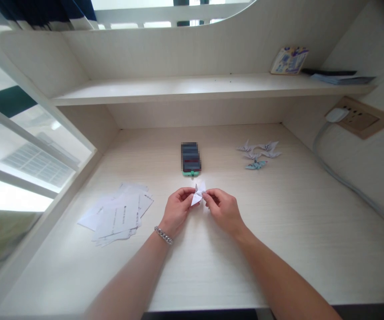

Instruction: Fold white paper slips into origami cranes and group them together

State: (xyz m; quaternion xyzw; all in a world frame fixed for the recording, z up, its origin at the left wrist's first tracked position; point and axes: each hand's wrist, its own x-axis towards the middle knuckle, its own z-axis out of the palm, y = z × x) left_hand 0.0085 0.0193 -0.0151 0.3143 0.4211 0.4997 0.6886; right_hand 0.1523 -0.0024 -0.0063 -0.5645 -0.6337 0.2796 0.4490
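Observation:
A small white folded paper crane (198, 195) is held between both hands over the middle of the desk. My left hand (178, 208), with a chain bracelet at its wrist, pinches the crane's left side. On the other side, the fingertips of my right hand (224, 208) pinch its right end. Some of the crane is hidden behind the fingers. Just beyond it lies a phone (191, 158) with a green edge. Several white folded paper cranes (254, 155) and one bluish paper crane (256, 165) sit farther back on the right.
A loose stack of printed paper sheets (118, 218) lies on the desk (298, 231) at left. A shelf (165, 89) runs across the back, holding a small box (289, 60) and flat booklets (342, 79). A grey cable (348, 189) hangs from the wall socket (362, 118).

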